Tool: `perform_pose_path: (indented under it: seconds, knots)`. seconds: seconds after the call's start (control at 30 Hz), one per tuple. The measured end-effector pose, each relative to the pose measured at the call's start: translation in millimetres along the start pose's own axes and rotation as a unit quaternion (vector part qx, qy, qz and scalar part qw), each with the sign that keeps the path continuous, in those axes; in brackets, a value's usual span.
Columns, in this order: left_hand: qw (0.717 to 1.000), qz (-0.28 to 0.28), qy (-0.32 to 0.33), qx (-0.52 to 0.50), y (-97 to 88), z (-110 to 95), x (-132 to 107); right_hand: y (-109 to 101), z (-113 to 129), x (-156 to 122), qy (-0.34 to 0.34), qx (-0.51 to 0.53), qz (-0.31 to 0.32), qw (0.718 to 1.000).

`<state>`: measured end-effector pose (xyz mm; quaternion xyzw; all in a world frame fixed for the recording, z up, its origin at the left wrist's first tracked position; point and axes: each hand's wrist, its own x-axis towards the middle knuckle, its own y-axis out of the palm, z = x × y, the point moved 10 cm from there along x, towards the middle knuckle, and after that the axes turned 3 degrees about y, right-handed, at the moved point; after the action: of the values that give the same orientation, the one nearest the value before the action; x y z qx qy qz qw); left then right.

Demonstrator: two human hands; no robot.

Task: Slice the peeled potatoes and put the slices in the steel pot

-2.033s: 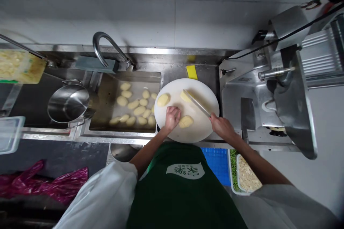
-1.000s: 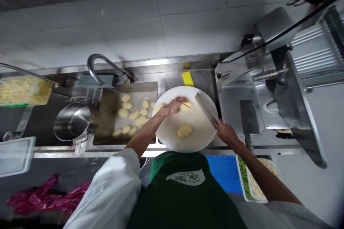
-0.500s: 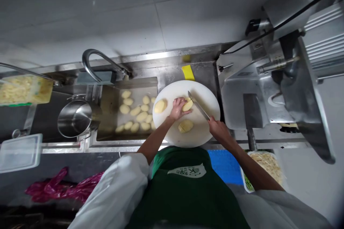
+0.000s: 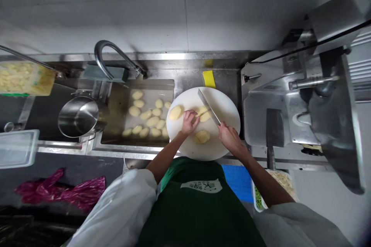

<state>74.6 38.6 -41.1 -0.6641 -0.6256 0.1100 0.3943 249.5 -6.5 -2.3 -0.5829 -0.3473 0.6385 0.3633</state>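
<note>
A round white cutting board lies beside the sink. My right hand is closed round the handle of a kitchen knife; its blade slants up and left over the board, by the right side of a cut potato. Bent fingers of my left hand hold that potato at its left side; a dark line splits it into two parts. Nearer me rests another potato with cut lines across it. A whole peeled potato sits at the board's left.
Several peeled potatoes lie in the water-filled sink under a curved faucet. Left of it stands a metal pot. A cleaver and a metal slicing machine are at the right. A yellow cloth lies behind the board.
The knife has moved off the potato to its right, and the potato's parts now lie lower and apart. My left hand has shifted slightly toward me. The camera view has turned a little.
</note>
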Motion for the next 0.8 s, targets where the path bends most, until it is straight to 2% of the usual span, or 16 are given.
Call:
perform_pose_path:
  seconds: [0.2, 0.33, 0.4, 0.57, 0.67, 0.73, 0.8]
  knots:
    - [0.998, 0.037, 0.044, -0.011, 3.8, -12, 2, 5, 20, 13, -0.013, 0.012, 0.032, 0.999]
    - [0.999, -0.032, 0.010, 0.004, -15.3, -6, -1, -4, 22, 11, -0.018, 0.012, -0.009, 1.000]
    - [0.999, -0.046, -0.002, 0.010, -17.5, -3, -2, -2, 27, 11, -0.020, 0.016, -0.011, 1.000]
    - [0.998, 0.043, 0.031, -0.021, 5.1, -11, -4, 6, 42, 24, -0.040, 0.039, 0.028, 0.998]
    - [0.998, 0.043, 0.019, -0.032, 1.3, -8, -2, -7, 23, 29, -0.032, 0.099, -0.001, 0.995]
    - [0.999, 0.040, 0.000, -0.030, -1.1, -4, 7, -15, -7, 28, -0.018, 0.186, -0.036, 0.982]
    - [0.997, 0.077, 0.011, -0.021, 8.2, -7, 24, -10, -45, 22, -0.001, 0.313, -0.038, 0.949]
